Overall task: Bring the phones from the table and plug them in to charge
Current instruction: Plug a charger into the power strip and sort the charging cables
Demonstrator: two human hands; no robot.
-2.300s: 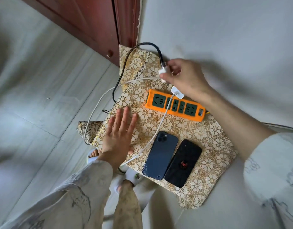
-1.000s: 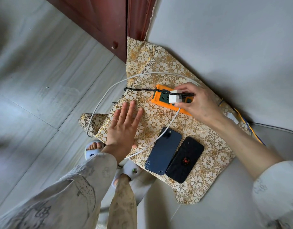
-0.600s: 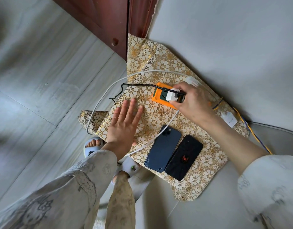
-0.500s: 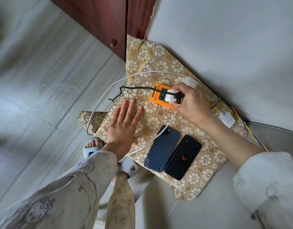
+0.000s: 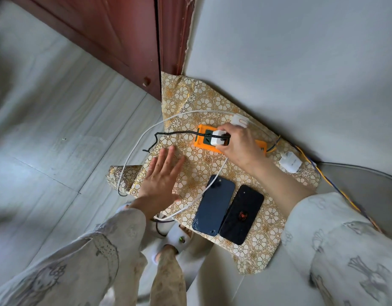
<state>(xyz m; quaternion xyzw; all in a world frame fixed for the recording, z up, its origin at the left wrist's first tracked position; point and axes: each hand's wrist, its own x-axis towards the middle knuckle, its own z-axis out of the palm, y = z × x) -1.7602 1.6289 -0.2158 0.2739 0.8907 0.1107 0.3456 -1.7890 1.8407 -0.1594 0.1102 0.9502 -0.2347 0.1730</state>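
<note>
Head view: both phones lie on the patterned cloth (image 5: 212, 107), blue phone (image 5: 214, 205) touching black phone (image 5: 241, 214); neither visibly cabled yet. Right hand (image 5: 239, 146) pinches white charger (image 5: 217, 140) against orange power strip (image 5: 204, 138), well apart from phones. Left hand (image 5: 160, 180) flat, fingers spread, beside the blue phone.

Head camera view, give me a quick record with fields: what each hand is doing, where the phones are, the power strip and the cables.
right hand: pinching a white charger plug at the orange power strip
left hand: flat, fingers spread, on the patterned cloth
phones: blue phone and black phone face down, side by side, no cable visibly plugged in
cables: black cable leaves the held plug; white cable loops over the cloth
spare: second white adapter lying loose beside the strip
</note>
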